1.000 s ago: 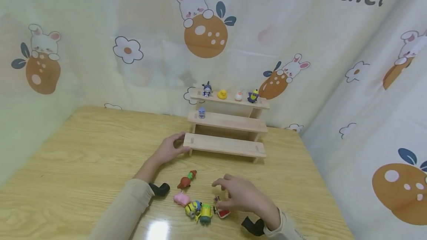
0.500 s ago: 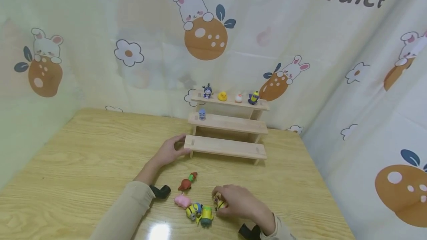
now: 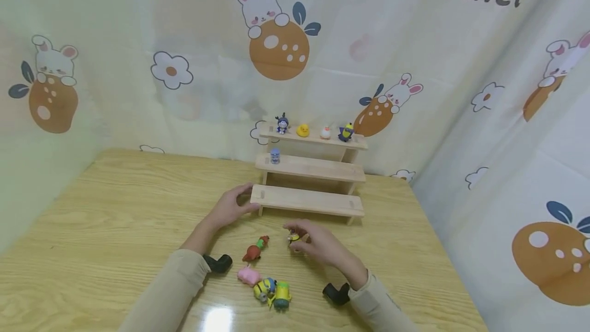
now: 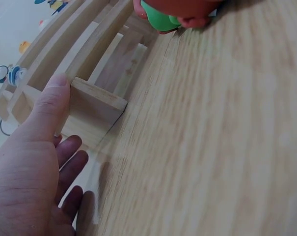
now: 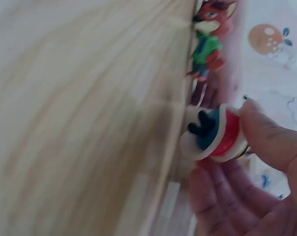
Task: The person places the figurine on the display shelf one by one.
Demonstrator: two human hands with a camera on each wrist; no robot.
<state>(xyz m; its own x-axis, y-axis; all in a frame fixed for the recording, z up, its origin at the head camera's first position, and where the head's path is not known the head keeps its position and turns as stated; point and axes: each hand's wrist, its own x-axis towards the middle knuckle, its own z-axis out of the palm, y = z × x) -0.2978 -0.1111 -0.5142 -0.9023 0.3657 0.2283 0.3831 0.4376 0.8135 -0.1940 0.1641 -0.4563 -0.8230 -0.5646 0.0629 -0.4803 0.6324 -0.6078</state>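
Observation:
A three-step wooden display shelf point(image 3: 309, 196) stands at the back of the table. My left hand point(image 3: 231, 208) holds the left end of its lowest step; in the left wrist view the thumb point(image 4: 52, 101) lies against the step's edge. My right hand point(image 3: 320, 242) pinches a small toy figure point(image 5: 224, 133) with a red, white and blue base between thumb and fingers. In the head view this figure appears yellow and sits in front of the lowest step. A fox figure point(image 3: 253, 249) in green lies on the table between my hands.
Nearer me lie a pink pig figure point(image 3: 249, 275), a yellow-and-blue minion figure point(image 3: 264, 289) and a yellow-and-green figure point(image 3: 282, 296). The top step bears several figures, including a yellow duck point(image 3: 302, 130); a blue figure point(image 3: 275, 156) stands on the middle step's left end.
My right hand has closed its fingers on the toy figure, lifted it from beside the other figures and carried it forward toward the shelf. My left hand has stayed at the shelf's end.

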